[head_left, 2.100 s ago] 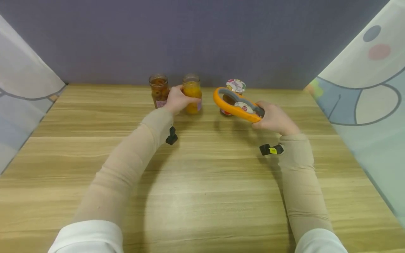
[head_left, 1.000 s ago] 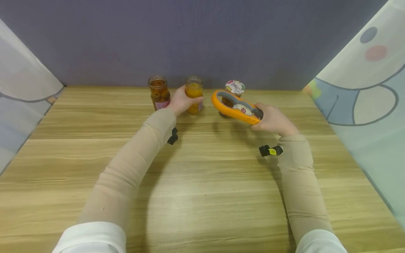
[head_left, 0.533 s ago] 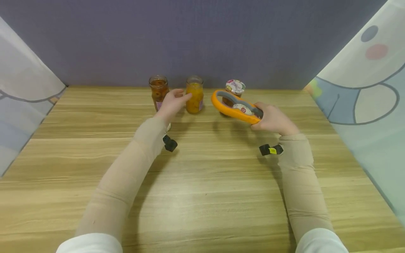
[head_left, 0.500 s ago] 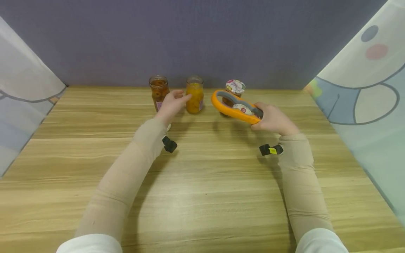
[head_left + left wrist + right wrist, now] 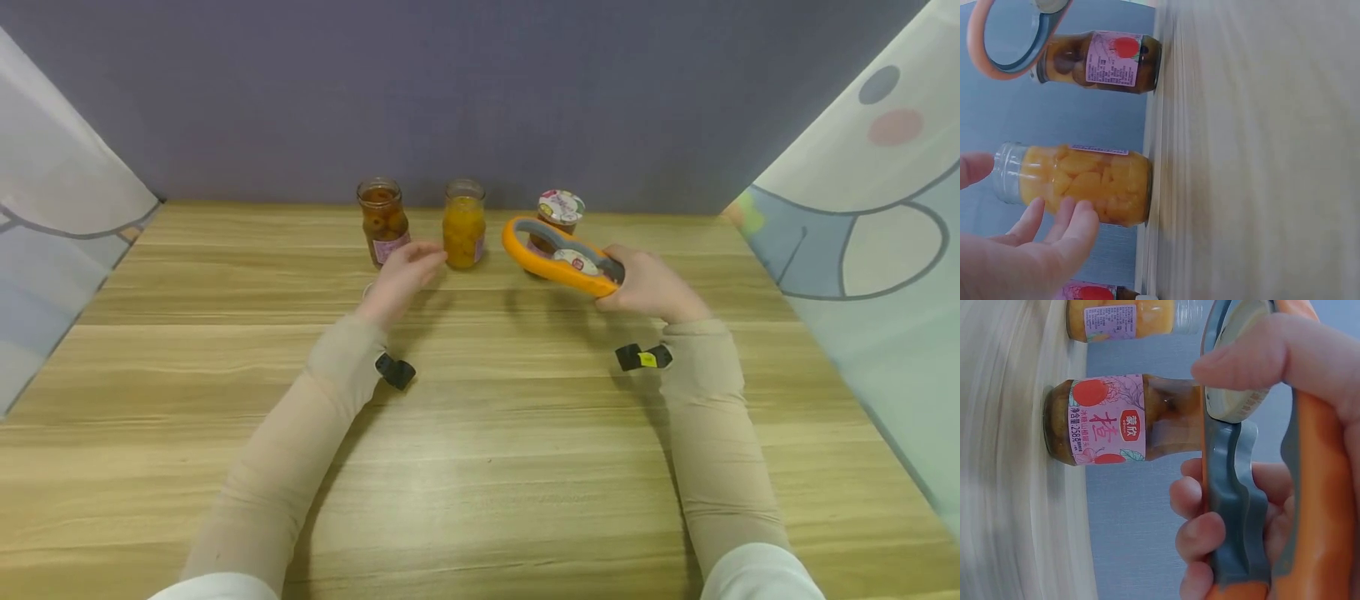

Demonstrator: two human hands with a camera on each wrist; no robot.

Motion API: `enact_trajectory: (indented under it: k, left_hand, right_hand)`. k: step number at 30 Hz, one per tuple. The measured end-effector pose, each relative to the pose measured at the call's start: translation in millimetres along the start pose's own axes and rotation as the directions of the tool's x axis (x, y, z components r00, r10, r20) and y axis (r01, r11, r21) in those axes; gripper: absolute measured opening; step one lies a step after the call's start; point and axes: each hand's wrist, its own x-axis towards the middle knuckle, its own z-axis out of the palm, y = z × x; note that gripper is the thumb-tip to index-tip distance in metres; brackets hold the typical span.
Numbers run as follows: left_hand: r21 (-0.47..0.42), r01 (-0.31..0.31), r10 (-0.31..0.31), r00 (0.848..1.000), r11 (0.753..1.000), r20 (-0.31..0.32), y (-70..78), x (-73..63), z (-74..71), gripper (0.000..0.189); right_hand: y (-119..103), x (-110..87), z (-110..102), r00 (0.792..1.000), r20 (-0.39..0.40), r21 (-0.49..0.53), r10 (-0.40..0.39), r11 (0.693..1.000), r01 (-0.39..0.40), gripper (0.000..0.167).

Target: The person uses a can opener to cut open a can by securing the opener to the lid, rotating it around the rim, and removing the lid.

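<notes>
My right hand (image 5: 648,285) grips an orange and grey jar opener (image 5: 551,265), its loop tilted in front of a capped jar of dark fruit (image 5: 1110,419). Inside the opener sits a pale round lid (image 5: 576,260), with my thumb against it in the right wrist view. My left hand (image 5: 399,279) hovers with loosely bent fingers and nothing in them, just left of an uncapped jar of yellow fruit pieces (image 5: 463,229). In the left wrist view the fingers partly cover that jar; contact is not clear. Farther left stands another uncapped jar of dark fruit (image 5: 384,223).
The three jars stand upright in a row along the back of the wooden table (image 5: 487,450), close to a grey-blue panel (image 5: 480,100). A small whitish rim (image 5: 367,290) shows on the table, mostly hidden by my left hand. Printed curtains (image 5: 862,217) hang at both sides.
My left hand has let go of the yellow fruit jar and drawn back toward me and to the left. My right hand holds the jar opener in nearly the same place.
</notes>
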Motion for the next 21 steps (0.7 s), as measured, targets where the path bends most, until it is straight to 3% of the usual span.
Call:
enact_trajectory:
  k: [5,13,21]
  left_hand:
    - [-0.023,0.010,-0.009,0.999,1.000,0.045,-3.3,-8.4,-2.9,0.047]
    - [-0.227,-0.010,0.033,0.995,0.974,0.096,-4.3,-8.6,-5.6,0.049]
    - [-0.190,0.052,-0.024,0.989,0.980,0.144,-3.2,-11.8,-4.5,0.047]
  right_hand:
    - [-0.8,0.0,2.5,1.000,0.002,0.002,0.002,1.000,-0.002,0.056]
    - [-1.8,0.3,2.3,1.000,-0.012,-0.005,-0.003,1.000,0.003,0.053]
    - [-9.0,5.2,8.8,0.998,-0.050,-0.021,-0.027,0.999,0.025,0.052]
